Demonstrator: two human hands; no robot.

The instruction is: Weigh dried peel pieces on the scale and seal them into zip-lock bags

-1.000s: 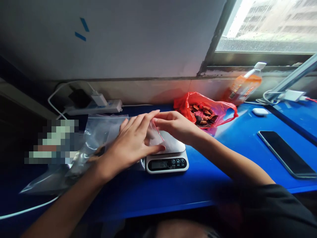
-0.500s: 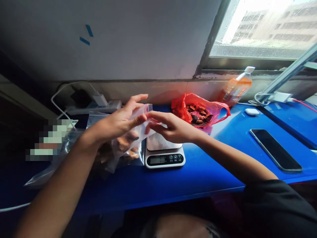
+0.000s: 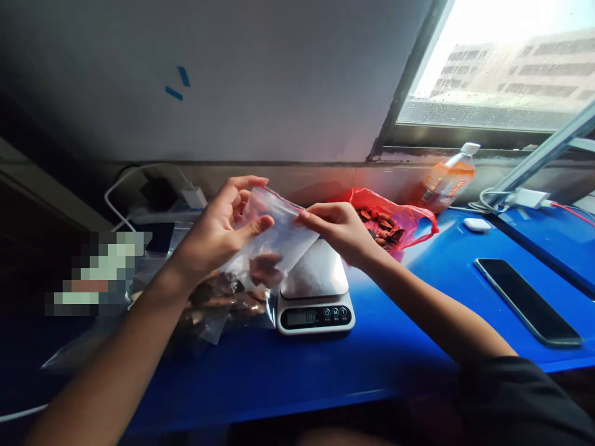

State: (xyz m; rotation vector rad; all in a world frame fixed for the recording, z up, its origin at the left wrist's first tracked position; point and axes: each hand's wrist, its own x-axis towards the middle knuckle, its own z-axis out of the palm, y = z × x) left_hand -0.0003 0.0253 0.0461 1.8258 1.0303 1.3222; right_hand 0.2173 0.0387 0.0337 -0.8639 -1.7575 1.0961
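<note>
A clear zip-lock bag (image 3: 274, 232) with a red line along its top hangs between my hands, with brown pieces at its bottom. My left hand (image 3: 227, 220) holds its left upper side, some fingers behind the plastic. Thumb and fingers of my right hand (image 3: 337, 226) pinch the right end of the zip edge. Below and to the right stands a digital kitchen scale (image 3: 316, 316) with a bare metal plate, partly behind the bag. More clear bags (image 3: 218, 300) of brown dried pieces lie under my left forearm.
An open red plastic bag (image 3: 418, 217) of dark dried pieces sits behind my right hand. Farther right are an orange drink bottle (image 3: 449, 179), a white earbud case (image 3: 476, 225) and a phone (image 3: 527, 300). A white charger (image 3: 194, 197) with cable stands back left on the blue table (image 3: 400, 347).
My hands have moved apart along the zip edge, from nearly touching, and the bag is now spread between them. The view has shifted slightly, so the scale appears lower.
</note>
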